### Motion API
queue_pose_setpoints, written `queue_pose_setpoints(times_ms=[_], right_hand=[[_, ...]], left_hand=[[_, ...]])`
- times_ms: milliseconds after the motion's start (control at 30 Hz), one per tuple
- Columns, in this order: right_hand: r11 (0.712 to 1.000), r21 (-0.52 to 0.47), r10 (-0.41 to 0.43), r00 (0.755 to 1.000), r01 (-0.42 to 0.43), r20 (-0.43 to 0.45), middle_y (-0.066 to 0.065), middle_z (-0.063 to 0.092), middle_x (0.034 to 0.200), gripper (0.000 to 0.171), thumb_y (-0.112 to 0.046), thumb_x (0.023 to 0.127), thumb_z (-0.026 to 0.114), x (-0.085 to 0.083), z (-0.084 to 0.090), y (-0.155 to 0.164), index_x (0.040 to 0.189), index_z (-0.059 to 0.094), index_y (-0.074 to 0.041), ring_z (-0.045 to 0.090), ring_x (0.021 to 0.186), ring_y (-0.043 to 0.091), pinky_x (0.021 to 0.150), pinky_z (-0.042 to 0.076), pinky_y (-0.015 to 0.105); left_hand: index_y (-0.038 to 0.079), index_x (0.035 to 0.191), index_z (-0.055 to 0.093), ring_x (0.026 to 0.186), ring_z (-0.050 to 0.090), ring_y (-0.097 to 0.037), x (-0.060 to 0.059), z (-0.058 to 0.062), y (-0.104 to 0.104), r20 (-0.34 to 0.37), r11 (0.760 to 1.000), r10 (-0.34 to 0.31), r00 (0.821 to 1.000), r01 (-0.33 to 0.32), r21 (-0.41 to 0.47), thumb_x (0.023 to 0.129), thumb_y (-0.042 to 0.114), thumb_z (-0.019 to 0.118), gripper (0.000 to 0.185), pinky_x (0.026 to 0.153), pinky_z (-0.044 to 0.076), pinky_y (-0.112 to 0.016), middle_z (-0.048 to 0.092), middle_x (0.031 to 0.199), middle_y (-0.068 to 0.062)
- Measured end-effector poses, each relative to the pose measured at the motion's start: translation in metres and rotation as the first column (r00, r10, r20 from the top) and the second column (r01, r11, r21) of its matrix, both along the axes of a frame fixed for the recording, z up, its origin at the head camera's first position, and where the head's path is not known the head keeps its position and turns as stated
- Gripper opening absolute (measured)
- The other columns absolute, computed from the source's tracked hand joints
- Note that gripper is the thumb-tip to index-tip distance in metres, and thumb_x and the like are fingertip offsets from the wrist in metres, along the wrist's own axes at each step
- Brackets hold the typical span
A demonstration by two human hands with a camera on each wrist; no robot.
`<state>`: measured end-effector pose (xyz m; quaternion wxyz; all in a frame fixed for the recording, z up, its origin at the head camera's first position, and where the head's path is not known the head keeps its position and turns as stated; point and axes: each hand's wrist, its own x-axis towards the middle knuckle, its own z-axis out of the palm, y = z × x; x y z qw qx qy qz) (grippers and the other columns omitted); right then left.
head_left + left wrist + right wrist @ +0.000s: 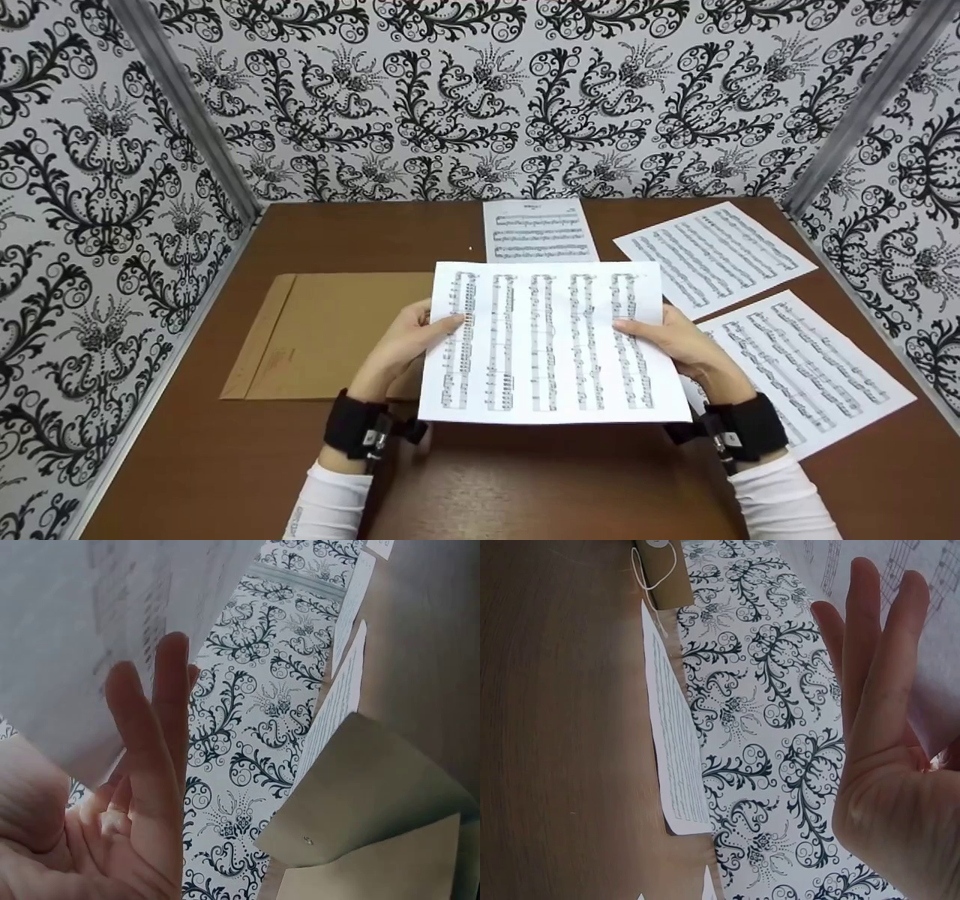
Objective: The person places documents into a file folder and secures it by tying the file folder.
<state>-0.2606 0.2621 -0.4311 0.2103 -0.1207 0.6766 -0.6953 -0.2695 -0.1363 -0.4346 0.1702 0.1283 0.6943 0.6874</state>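
Observation:
A white sheet of music is held up in front of me, turned sideways so its staves run up and down. My left hand pinches its left edge, thumb on the printed face and fingers behind. On the opposite edge my right hand grips it the same way. From the left wrist view, the fingers lie straight against the back of the sheet. In the right wrist view, straight fingers likewise support the back of the paper.
A brown envelope lies left on the table, partly behind my left hand; its string shows in the right wrist view. Other music sheets lie at the back, right and front right. Patterned walls enclose the table.

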Motion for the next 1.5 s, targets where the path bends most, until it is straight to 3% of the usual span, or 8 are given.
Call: queue_pose_setpoints(times_ms=[167,300,367,500,933,1167,1367,1500], right_hand=[[0.998,0.043,-0.036,0.999,0.037,-0.021,0.0,0.079,0.097,0.017,-0.012,0.103,0.058,-0.001,0.0,0.001,0.119,0.063,-0.018,0.079,0.078,0.018,0.067,0.064,0.034],[0.996,0.077,-0.042,0.999,0.044,-0.025,0.0,0.08,0.096,0.018,-0.013,0.103,0.059,-0.002,-0.002,0.001,0.121,0.063,-0.016,0.08,0.078,0.018,0.067,0.064,0.034],[0.995,0.092,-0.042,0.999,0.044,-0.022,0.0,0.08,0.096,0.019,-0.014,0.103,0.06,-0.003,-0.004,0.001,0.122,0.063,-0.014,0.08,0.078,0.018,0.067,0.064,0.034],[0.991,0.119,-0.054,0.998,0.056,-0.019,0.001,0.08,0.095,0.021,-0.016,0.102,0.062,-0.006,-0.005,0.0,0.123,0.063,-0.012,0.079,0.077,0.018,0.067,0.064,0.034],[0.962,0.253,-0.101,0.994,0.107,-0.036,-0.004,0.078,0.088,0.045,-0.017,0.1,0.065,-0.029,0.009,-0.012,0.136,0.051,0.007,0.078,0.074,0.014,0.067,0.064,0.031],[0.935,0.347,-0.066,0.996,0.081,-0.055,-0.005,0.077,0.087,0.05,-0.016,0.1,0.064,-0.043,0.016,-0.015,0.139,0.047,0.01,0.077,0.073,0.013,0.066,0.064,0.031],[0.893,0.441,-0.07,0.996,0.089,-0.059,-0.005,0.076,0.085,0.051,-0.021,0.099,0.066,-0.05,0.022,-0.016,0.138,0.051,0.008,0.076,0.069,0.012,0.064,0.064,0.031],[0.885,0.459,-0.061,0.997,0.079,-0.053,-0.006,0.076,0.085,0.051,-0.021,0.099,0.066,-0.052,0.026,-0.014,0.138,0.051,0.008,0.075,0.069,0.012,0.064,0.063,0.03]], left_hand=[[-0.007,0.138,0.055,0.077,0.076,-0.012,-0.003,-0.004,-0.004,-0.031,0.996,0.067,0.997,-0.068,-0.057,0.103,0.012,0.059,0.04,0.065,0.061,-0.026,0.078,0.107,-0.016],[-0.008,0.13,0.06,0.07,0.071,-0.009,-0.004,-0.009,-0.006,-0.104,0.97,0.123,0.987,-0.142,-0.2,0.101,0.012,0.062,0.035,0.057,0.055,-0.024,0.077,0.104,-0.022],[-0.008,0.126,0.062,0.067,0.069,-0.01,-0.004,-0.011,-0.007,-0.103,0.957,0.141,0.985,-0.162,-0.24,0.1,0.012,0.063,0.033,0.055,0.057,-0.029,0.076,0.102,-0.023],[-0.008,0.124,0.062,0.062,0.066,-0.012,-0.007,-0.01,-0.01,-0.085,0.944,0.147,0.985,-0.166,-0.286,0.1,0.012,0.064,0.032,0.058,0.061,-0.034,0.075,0.104,-0.025],[-0.006,0.124,0.062,0.056,0.065,-0.01,-0.026,-0.011,-0.02,-0.069,0.872,0.134,0.989,-0.151,-0.465,0.1,0.014,0.063,0.032,0.055,0.059,-0.025,0.072,0.108,-0.025],[-0.006,0.123,0.065,0.055,0.063,-0.01,-0.035,-0.014,-0.016,-0.157,0.807,0.13,0.979,-0.197,-0.557,0.096,0.016,0.07,0.035,0.053,0.057,-0.025,0.075,0.106,-0.025],[-0.002,0.124,0.069,0.08,0.075,-0.024,-0.041,-0.015,-0.009,-0.312,0.668,0.071,0.947,-0.278,-0.691,0.092,0.025,0.075,0.043,0.078,0.06,-0.036,0.077,0.111,-0.019],[0.001,0.125,0.069,0.103,0.073,-0.033,-0.044,-0.016,-0.004,-0.339,0.594,0.051,0.939,-0.302,-0.745,0.09,0.032,0.077,0.048,0.094,0.057,-0.047,0.076,0.117,-0.017]])
